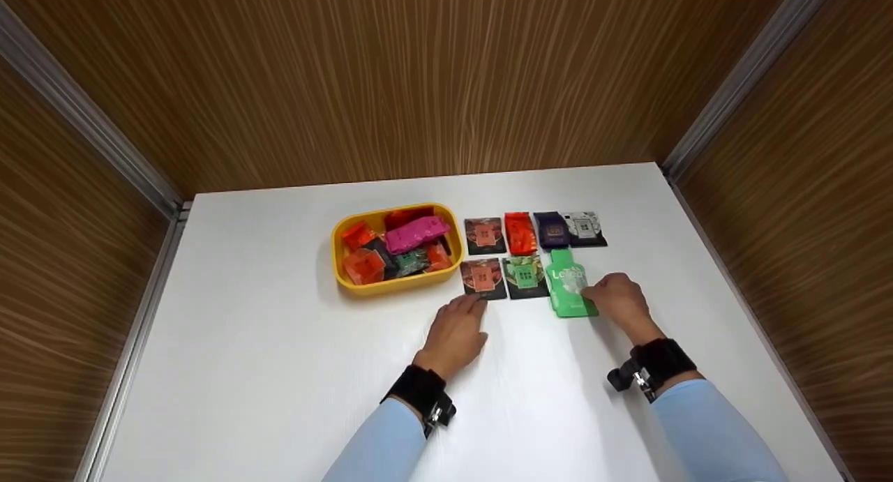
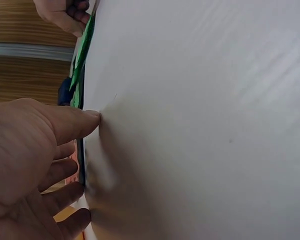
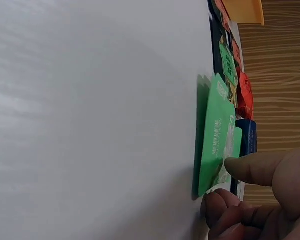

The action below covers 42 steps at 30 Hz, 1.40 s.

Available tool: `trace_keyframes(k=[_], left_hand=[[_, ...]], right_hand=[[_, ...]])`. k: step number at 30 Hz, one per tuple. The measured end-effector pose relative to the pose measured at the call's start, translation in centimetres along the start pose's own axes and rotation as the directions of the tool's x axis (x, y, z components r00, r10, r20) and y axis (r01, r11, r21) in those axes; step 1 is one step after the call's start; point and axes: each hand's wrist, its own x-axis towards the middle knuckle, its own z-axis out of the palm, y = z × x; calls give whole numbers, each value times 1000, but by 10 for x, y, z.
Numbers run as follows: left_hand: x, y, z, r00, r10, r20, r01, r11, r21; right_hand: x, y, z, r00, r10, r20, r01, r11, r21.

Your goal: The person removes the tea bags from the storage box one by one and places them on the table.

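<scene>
My right hand [image 1: 617, 302] pinches the right edge of a green bottle-shaped sachet [image 1: 566, 290] between thumb and fingers. In the right wrist view the near edge of this green sachet [image 3: 215, 135] is tilted up off the white surface. My left hand [image 1: 455, 334] rests with its fingertips on the table, by the lower edge of a black-and-red square packet [image 1: 483, 280]. Its fingers are loosely extended in the left wrist view, holding nothing. Between that packet and the green sachet lies a black-and-green packet [image 1: 526, 277].
Behind these lie another black-and-red packet [image 1: 485, 236], a red pouch [image 1: 520, 233], a dark blue pouch [image 1: 552, 229] and a black-and-white packet [image 1: 585, 228]. To their left, a yellow basket [image 1: 398, 287] contains several packets, a pink one [image 1: 417, 234] on top. Wood-grain panels [image 1: 446, 77] enclose the white table [image 1: 244, 342].
</scene>
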Motion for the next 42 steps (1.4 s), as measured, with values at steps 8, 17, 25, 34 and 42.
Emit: trace_keyframes(k=[8,17,25,34,42], left_hand=[[-7,-11,-30,996,-53,-75,34,971,-238],[-11,-66,-89,931,-182,-316,59,931,-361],[-7,-115,-113,888,-307,-341,228,941,-251],[2,-126,-103,886,-381,-265,354,924,-144],[7,-127,-88,866,-399,-300,386,917,-103]], right_hand=[[-6,-35,-2,995,-64,-74,62,997,-38],[-14,-146,32,957,-286,-46,288,955,64],[-8,-230,84,863,-503,-37,504,863,29],[-1,-283,135,829,-554,74,556,831,0],[0,-293,168,903,-411,125,427,891,-155]])
